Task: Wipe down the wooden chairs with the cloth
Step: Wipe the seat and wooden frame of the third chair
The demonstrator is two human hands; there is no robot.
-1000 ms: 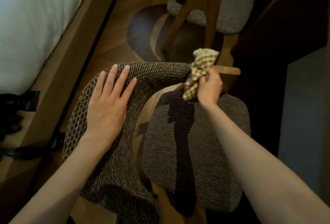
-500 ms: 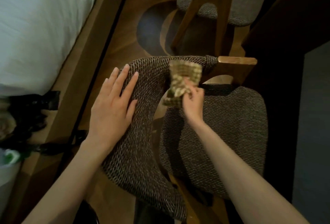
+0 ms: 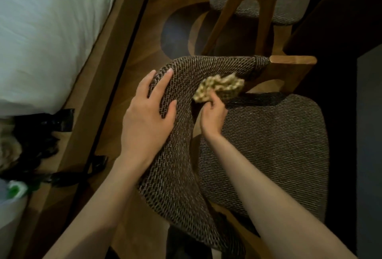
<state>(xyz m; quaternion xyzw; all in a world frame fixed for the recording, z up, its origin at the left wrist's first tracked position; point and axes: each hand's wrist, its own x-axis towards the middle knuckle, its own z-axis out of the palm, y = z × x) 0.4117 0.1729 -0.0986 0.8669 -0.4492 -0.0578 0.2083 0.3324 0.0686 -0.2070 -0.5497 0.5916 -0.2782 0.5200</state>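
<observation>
Our right hand (image 3: pixel 213 115) has its fingers curled tight round the cloth (image 3: pixel 219 88), which sticks out past them onto the inside of the near chair's woven back (image 3: pixel 186 76) — the wood post (image 3: pixel 289 70) lies just to its right. Our left hand (image 3: pixel 147 114) lies flat and open on the back's top edge. A second ago the cloth was at that post — it has slid left.

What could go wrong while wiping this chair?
The cloth is bunched in the right hand against the rough woven backrest, so it might snag or slip. It sits on fabric, not wood, so the wooden post could get missed. The left hand only rests on the backrest, which might shift.
</observation>
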